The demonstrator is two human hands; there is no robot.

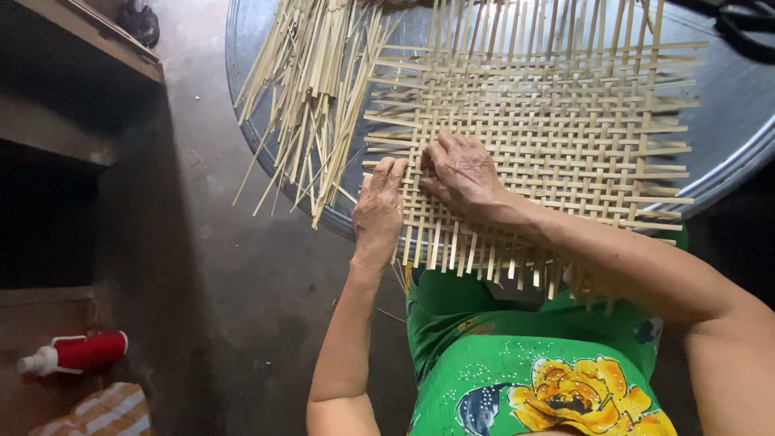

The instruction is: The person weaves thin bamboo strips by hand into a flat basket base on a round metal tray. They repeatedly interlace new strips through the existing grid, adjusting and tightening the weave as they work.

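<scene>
A flat mat of woven pale bamboo strips (557,129) lies on a round metal tray (735,121), its near edge hanging over my lap. My left hand (379,210) rests on the mat's near left edge, fingers curled onto the strips. My right hand (460,173) is just beside it, fingertips pinching a strip at the mat's left side. Both hands touch the weave close together.
A loose bundle of bamboo strips (311,89) fans over the tray's left rim. Bare concrete floor lies to the left. A red bottle with a white cap (77,354) and a striped cloth (101,412) sit at lower left beside a dark wooden shelf (81,89).
</scene>
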